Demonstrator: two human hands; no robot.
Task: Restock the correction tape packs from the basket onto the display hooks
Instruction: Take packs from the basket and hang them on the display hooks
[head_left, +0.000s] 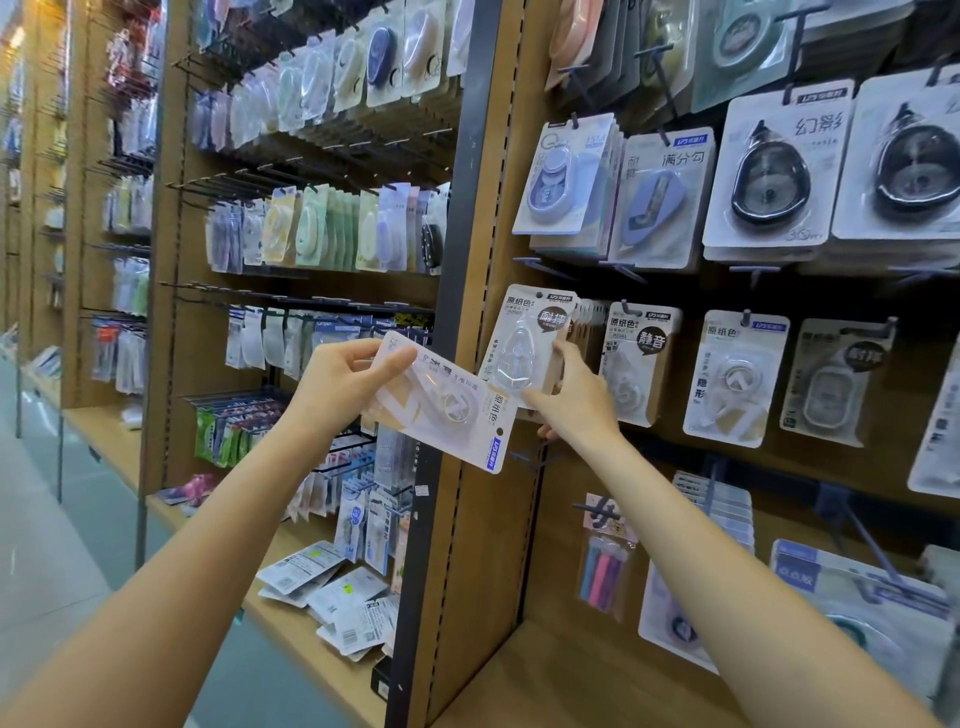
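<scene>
Your two bare forearms reach up from the bottom of the view, nearest to you. Your left hand (345, 376) is closed in a pinch on one end of a correction tape pack (447, 408), thumb on its face, holding it tilted and turned so its hang hole points down toward your right wrist. Your right hand (563, 387) is wrapped around the lower edge of the front pack (530, 340) hanging on the display hook (540, 295) just above it, fingers behind the card and thumb at the side — it appears to be steadying or lifting that row.

The two packs overlap between your hands. Just beyond your right hand hang more cream-coloured packs, then darker ones higher up; below it, a bare hook (530, 454) juts from the panel. Off past your left hand runs a long aisle of hooks. The basket is not in view.

You seem to be mid-hang: one pack ready, the hook being cleared. Next you will likely need to rotate the held pack upright, find its hole, and thread it over the hook tip — which hook it belongs on I cannot tell.
</scene>
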